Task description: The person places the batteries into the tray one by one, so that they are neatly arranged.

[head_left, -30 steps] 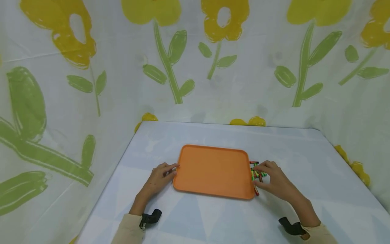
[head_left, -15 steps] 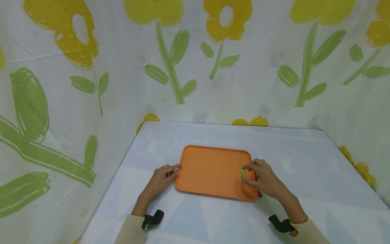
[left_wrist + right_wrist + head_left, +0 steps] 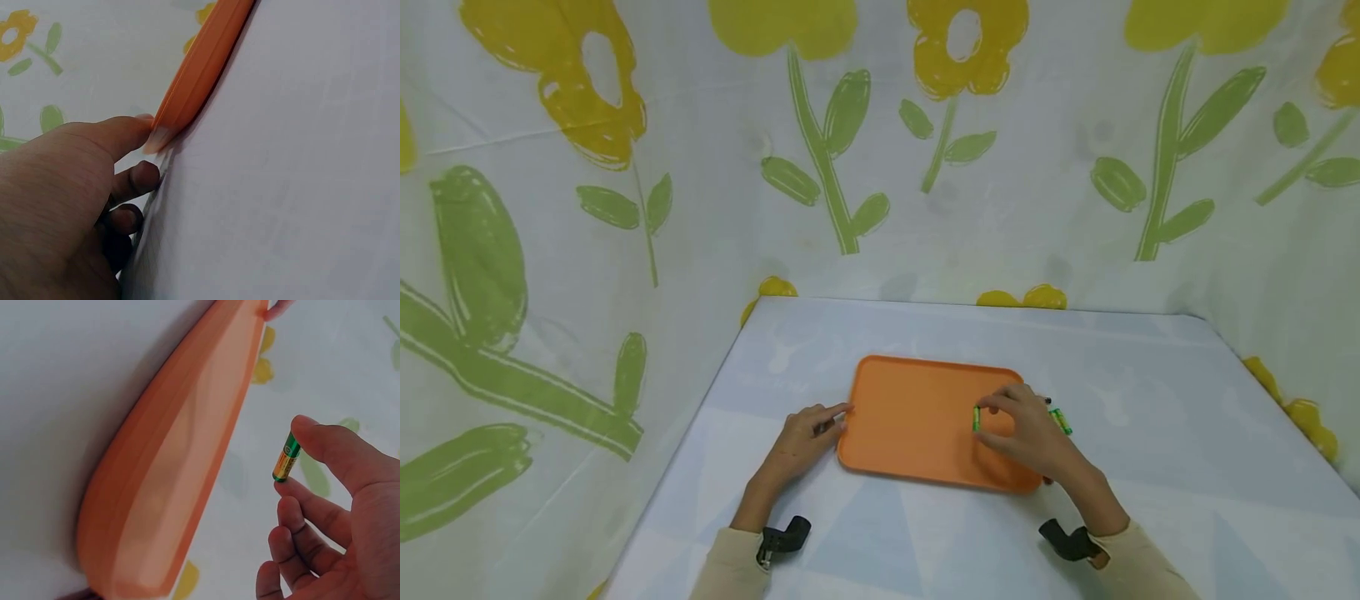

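Pinched end to end by the right hand's (image 3: 1026, 433) thumb and forefinger — a green battery (image 3: 977, 418) above the orange tray (image 3: 917, 421).
Its long axis spans the fingertip gap; the left hand (image 3: 802, 437), well apart, touches the tray's left rim. Right wrist view reveals its gold band (image 3: 285, 467); only the head view shows more batteries (image 3: 1061, 421) past the right rim — partly hidden.

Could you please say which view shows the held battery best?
The right wrist view: the battery looks larger there, its green and gold clear. The head view shows it small; the left wrist view, not at all.
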`<state>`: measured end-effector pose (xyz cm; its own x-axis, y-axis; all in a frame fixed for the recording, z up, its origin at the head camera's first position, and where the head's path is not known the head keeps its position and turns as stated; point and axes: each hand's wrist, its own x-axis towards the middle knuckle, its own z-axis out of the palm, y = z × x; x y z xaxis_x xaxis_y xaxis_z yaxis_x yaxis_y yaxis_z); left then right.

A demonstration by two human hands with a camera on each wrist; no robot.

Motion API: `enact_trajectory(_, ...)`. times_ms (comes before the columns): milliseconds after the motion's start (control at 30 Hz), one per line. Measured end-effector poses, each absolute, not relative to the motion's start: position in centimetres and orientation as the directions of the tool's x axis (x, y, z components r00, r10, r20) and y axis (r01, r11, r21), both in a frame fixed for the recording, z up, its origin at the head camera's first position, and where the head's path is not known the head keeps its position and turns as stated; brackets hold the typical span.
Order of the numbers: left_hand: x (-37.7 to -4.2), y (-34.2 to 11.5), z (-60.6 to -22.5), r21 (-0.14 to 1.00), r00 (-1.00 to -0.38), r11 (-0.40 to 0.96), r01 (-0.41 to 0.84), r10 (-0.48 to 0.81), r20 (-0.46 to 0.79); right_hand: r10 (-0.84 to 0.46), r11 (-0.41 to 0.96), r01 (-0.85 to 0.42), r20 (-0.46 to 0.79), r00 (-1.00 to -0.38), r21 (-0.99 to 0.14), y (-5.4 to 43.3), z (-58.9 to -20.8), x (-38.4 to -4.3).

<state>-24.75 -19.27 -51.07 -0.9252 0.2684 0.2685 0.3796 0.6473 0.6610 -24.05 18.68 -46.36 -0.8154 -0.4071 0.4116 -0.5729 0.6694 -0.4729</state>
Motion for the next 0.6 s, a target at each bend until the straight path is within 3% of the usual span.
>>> enact_trajectory(233, -25.0, -19.3, -51.2, 0.669, -0.927, 0.642, 0.375, 0.265, 0.265, -0.440, 0.654, -0.601, 0.415, -0.796, -0.459, 17.1, -46.4, -24.8)
enact_trajectory(600, -24.8, -19.2, -51.1, 0.657, -0.924, 0.650, 0.382, 0.270, 0.270, -0.435, 0.678, -0.574, 0.379, -0.817, -0.459, 14.5, -46.3, -25.4)
